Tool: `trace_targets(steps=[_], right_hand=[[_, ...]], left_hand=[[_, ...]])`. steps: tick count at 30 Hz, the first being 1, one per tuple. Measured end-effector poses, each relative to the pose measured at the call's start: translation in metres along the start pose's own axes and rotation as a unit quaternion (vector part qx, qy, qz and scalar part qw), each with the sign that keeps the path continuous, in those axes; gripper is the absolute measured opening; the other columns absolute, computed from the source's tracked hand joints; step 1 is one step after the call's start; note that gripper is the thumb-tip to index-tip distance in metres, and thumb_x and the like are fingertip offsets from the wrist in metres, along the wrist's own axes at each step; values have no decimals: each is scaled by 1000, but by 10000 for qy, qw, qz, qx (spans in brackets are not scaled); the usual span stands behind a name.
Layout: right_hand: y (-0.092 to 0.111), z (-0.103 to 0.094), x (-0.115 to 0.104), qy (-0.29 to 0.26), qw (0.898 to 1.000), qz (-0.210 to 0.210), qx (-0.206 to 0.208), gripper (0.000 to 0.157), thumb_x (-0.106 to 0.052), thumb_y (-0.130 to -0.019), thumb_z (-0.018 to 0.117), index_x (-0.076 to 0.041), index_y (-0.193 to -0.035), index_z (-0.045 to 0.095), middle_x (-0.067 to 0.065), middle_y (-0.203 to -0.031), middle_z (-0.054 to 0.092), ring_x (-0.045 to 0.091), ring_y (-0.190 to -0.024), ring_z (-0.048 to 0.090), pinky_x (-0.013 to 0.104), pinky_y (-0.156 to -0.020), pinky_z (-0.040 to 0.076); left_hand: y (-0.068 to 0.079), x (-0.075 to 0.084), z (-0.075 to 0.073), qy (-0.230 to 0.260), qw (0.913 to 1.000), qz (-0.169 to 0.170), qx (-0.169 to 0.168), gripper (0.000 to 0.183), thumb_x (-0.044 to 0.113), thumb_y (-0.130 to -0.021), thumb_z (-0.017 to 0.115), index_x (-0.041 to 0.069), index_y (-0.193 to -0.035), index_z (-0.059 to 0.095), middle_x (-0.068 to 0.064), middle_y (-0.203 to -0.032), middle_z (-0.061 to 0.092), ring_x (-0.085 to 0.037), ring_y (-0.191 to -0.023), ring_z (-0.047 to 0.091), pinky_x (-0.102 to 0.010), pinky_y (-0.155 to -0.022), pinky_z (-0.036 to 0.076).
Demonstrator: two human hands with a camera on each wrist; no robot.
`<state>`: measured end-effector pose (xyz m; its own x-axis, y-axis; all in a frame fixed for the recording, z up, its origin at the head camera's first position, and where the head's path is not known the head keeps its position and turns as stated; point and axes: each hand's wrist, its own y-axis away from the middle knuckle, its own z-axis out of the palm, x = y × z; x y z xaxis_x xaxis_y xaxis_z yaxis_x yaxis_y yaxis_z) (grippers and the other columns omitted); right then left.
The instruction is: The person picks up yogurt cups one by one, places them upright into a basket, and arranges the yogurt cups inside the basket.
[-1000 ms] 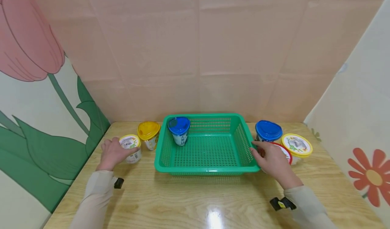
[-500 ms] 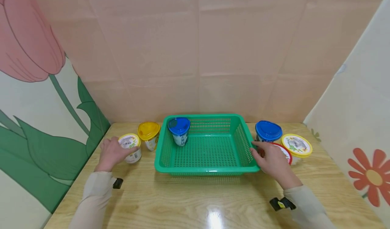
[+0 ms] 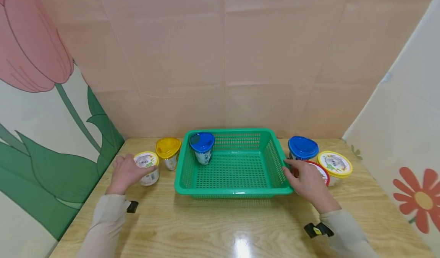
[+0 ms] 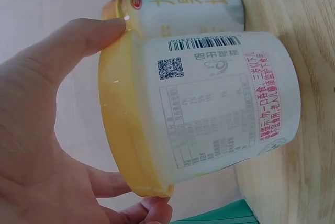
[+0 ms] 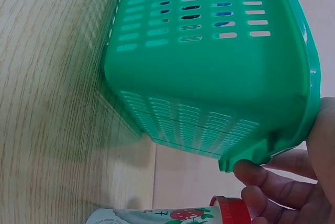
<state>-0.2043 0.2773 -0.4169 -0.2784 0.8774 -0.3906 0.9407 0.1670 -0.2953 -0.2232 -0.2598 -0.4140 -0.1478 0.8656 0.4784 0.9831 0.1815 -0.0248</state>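
My left hand [image 3: 128, 173] holds a white jelly cup [image 4: 209, 103] by its round yellow lid [image 4: 131, 114], thumb on one side and fingers on the other. The cup stands upright on the table or just over it; I cannot tell which. Behind it is a taller cup with an orange-yellow lid [image 3: 167, 147]. At the right, my right hand [image 3: 309, 181] grips the rim of a green plastic basket [image 3: 233, 191], its fingers curled beneath the edge in the right wrist view. Inside the basket, at the back left, stands a blue-lidded cup [image 3: 202, 147].
Right of the basket stand a blue-lidded cup [image 3: 303, 147], a red-lidded cup [image 5: 230, 213] partly hidden behind my right hand, and a yellow-lidded cup [image 3: 334, 163]. A wooden table [image 3: 206, 227] carries everything. A pinkish covering [image 3: 223, 59] rises behind, with patterned walls on both sides.
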Motion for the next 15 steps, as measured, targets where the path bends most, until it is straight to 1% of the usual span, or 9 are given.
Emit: trace_targets(steps=[8,15], right_hand=[[0,2,1,-19,9999,-49,99,37,-23,-96,66,0,-126,66,0,-72,53,17,-67,46,28,-55,37],[0,4,2,-13,9997,-111,213,36,-22,-96,67,0,-123,68,-1,-69,51,16,-63,45,27,-54,36]], left_hand=[[5,2,-5,-123,9999,82,-80,95,57,-75,79,-19,-120,46,-33,-108,40,-45,-104,33,-49,-75,40],[9,5,-9,-276,9995,172,-32,96,59,-74,78,-20,-119,47,-34,-107,41,-46,-103,33,-51,-79,36]])
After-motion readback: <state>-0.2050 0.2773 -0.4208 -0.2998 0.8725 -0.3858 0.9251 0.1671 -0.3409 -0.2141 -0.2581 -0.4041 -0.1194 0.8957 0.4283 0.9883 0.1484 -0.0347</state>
